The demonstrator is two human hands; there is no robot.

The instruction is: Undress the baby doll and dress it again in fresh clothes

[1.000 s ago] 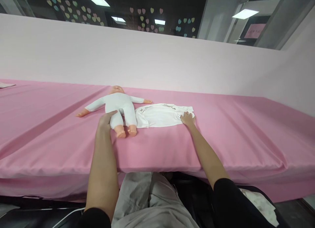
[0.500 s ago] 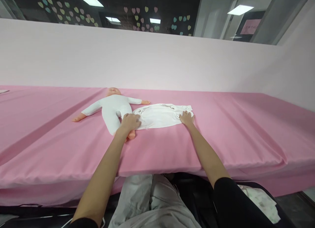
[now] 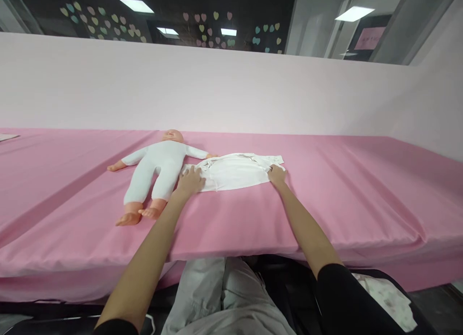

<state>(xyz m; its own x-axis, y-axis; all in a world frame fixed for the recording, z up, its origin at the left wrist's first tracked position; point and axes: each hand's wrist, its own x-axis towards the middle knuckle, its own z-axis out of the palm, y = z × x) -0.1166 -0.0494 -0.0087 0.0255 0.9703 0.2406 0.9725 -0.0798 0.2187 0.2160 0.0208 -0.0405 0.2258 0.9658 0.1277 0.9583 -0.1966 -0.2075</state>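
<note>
White garment (image 3: 237, 172); between left hand (image 3: 191, 180) and right hand (image 3: 277, 174); touching both

Black sleeves (image 3: 352, 301), forearms (image 3: 307, 224) bare — grey trousers (image 3: 208, 296), loose, creased.

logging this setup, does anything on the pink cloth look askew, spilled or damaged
No spill or damage shows. Only mildly odd: the doll lies slantwise, feet toward the left, and the white garment beside it is slightly rumpled near the left hand.

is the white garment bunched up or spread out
Spread out: the white garment lies mostly flat across the pink cloth, with the left hand and right hand at opposite ends. Any folds underneath are hidden.
</note>
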